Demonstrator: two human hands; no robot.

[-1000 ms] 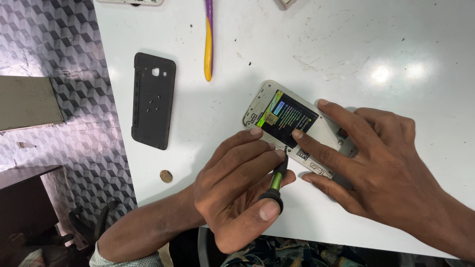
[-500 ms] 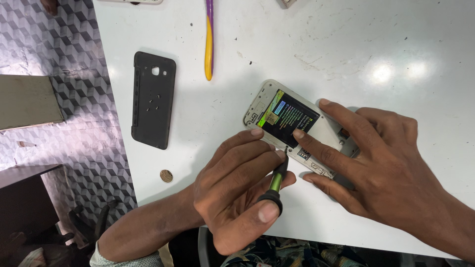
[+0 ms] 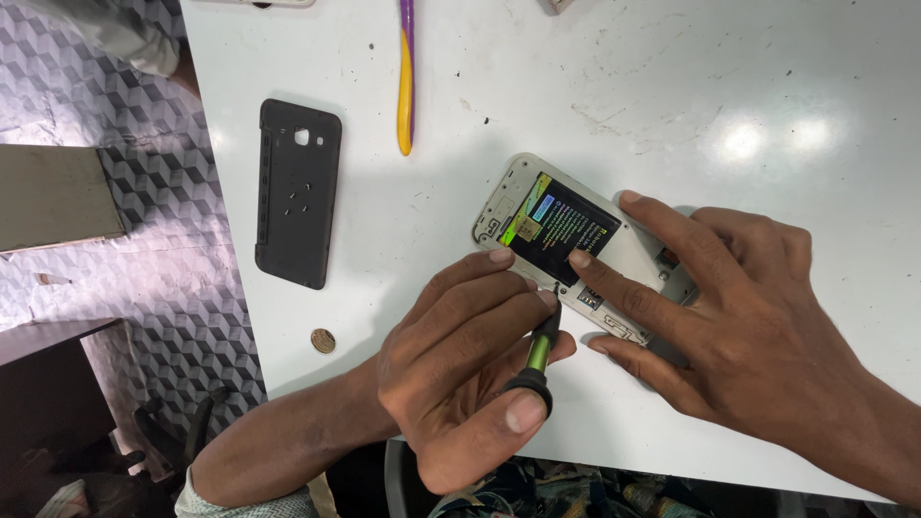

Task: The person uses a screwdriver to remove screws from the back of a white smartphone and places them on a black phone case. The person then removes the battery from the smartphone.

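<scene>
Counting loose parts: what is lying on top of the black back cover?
A few tiny dark screws lie on the black back cover. Whatever is beneath the cover is hidden.

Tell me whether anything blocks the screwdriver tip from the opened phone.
Nothing visible does. The left hand holds the screwdriver with its tip at the phone frame's lower edge, beside the battery. The right hand presses the phone from the other side.

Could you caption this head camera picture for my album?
Left hand holds a screwdriver to an opened phone steadied by the right hand.
</scene>
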